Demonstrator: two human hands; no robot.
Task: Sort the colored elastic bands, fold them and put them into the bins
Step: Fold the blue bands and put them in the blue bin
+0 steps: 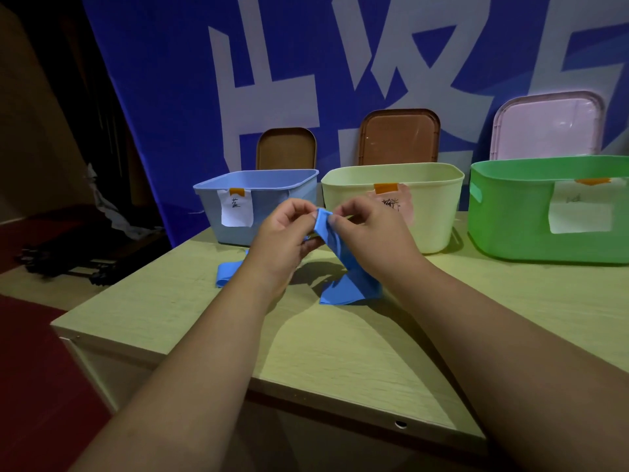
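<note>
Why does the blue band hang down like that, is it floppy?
Probably very floppy: the blue band droops from where the left hand and right hand pinch it, its end crumpling on the table. It looks thin and flat, so likely light, and it won't roll.

— What do you see besides the work?

— A pale wood counter (190, 311) under me. At twelve o'clock hangs a blue banner (163, 97) with big white characters.

— Anything leaning on it?

— Three lids: a small brown lid (286, 148) at eleven, a larger brown lid (399, 137) at twelve, a pink lid (546, 126) at one.

— And off to the side?

— At nine o'clock, red floor (30, 369) and something dark that I cannot make out.
</note>
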